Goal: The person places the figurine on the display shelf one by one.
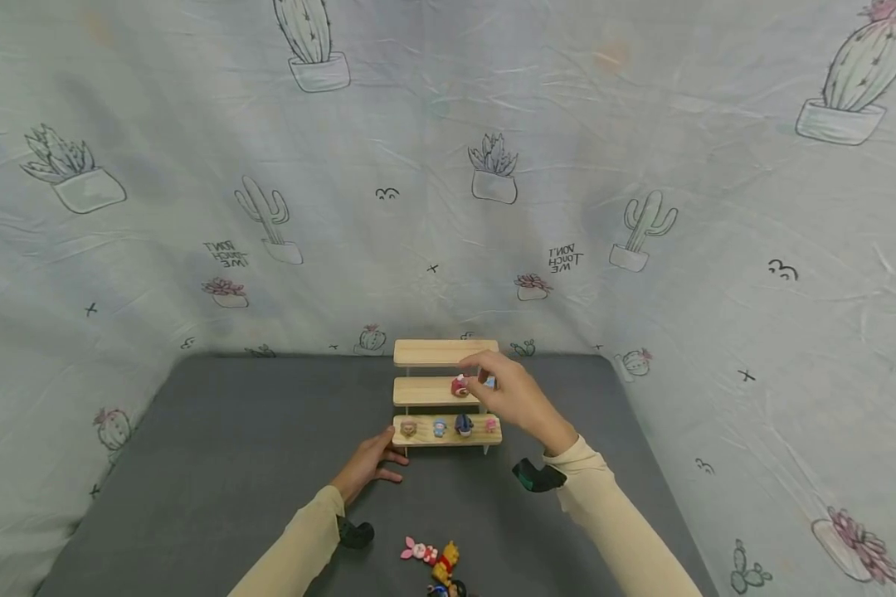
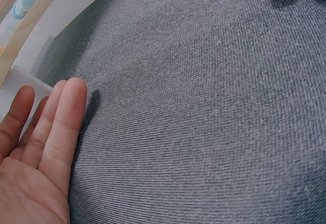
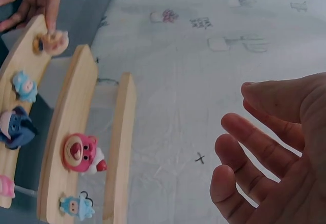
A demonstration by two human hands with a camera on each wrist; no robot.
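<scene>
I'm looking down at the grey fabric-covered counter (image 1: pixel 231 464), with the three-step pale wooden stand (image 1: pixel 445 352) sitting centre frame against the cactus-print cloth backdrop (image 1: pixel 194 166). My right hand (image 1: pixel 509 391) hovers just over the middle step, its grip loose and holding nothing; in the right wrist view the fingers (image 3: pixel 249 137) are spread and gently bent with nothing between them. Right beside those fingertips, on the middle step, sits the pink round-faced bear figurine (image 1: pixel 460 385), and the right wrist view shows it lower left of frame with a small light-blue figurine (image 3: pixel 76 206) just below it on the same step. My left hand (image 1: pixel 369 466) lies at the stand's lower left corner, fingers straight, grip empty; the right wrist view shows one fingertip touching the tan ring-shaped figurine (image 3: pixel 51 42) at the end of the bottom step. Along that bottom step I also see a pale-blue little figure (image 1: pixel 439 427), a dark-blue donkey figurine (image 1: pixel 464 424) and a tiny pink figure (image 1: pixel 490 424). At the bottom centre of the head view, a pink piglet figurine (image 1: pixel 418 550) and a yellow bear figurine in a red top (image 1: pixel 445 564) lie loose on the counter, well apart from both hands.
</scene>
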